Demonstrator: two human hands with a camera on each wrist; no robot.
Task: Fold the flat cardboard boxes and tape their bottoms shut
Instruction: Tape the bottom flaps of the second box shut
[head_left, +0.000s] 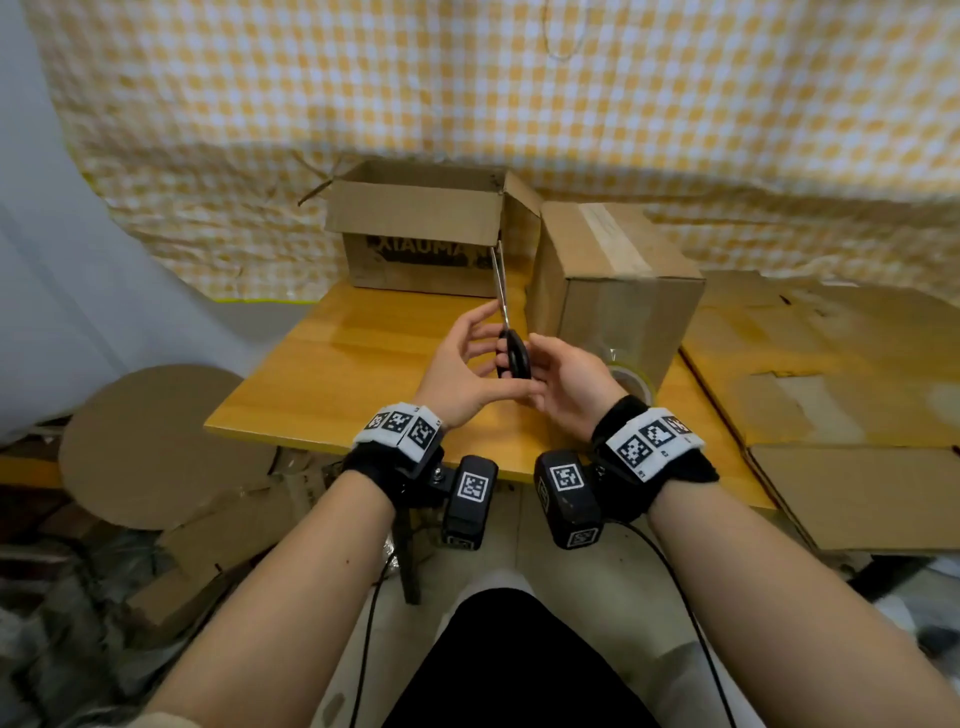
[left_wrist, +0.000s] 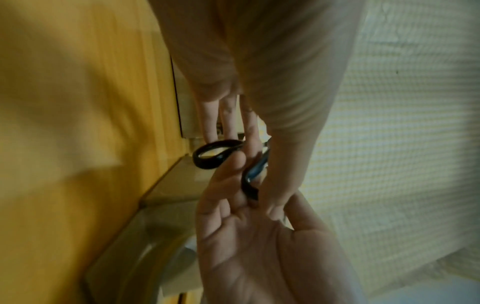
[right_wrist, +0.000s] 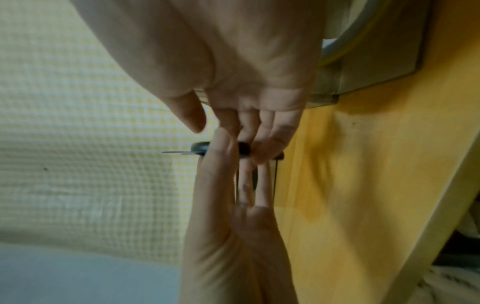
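Observation:
Black-handled scissors (head_left: 512, 356) are held between both hands above the wooden table (head_left: 337, 374), blades (head_left: 500, 280) pointing away and up. My left hand (head_left: 485, 353) curls its fingers under the handles, thumb up by the blades. My right hand (head_left: 540, 364) grips the handles from the right. In the left wrist view the handle loops (left_wrist: 215, 153) sit between the two hands' fingers. A folded box (head_left: 613, 280) with tape along its top stands at the right. An open printed box (head_left: 415, 218) stands at the back. A tape roll (head_left: 631, 376) leans by the taped box.
Flat cardboard sheets (head_left: 831, 364) are stacked to the right of the table. A round cardboard disc (head_left: 156, 441) and scraps lie low on the left. A yellow checked cloth (head_left: 467, 78) hangs behind. The near table edge (head_left: 311, 441) is just before my wrists.

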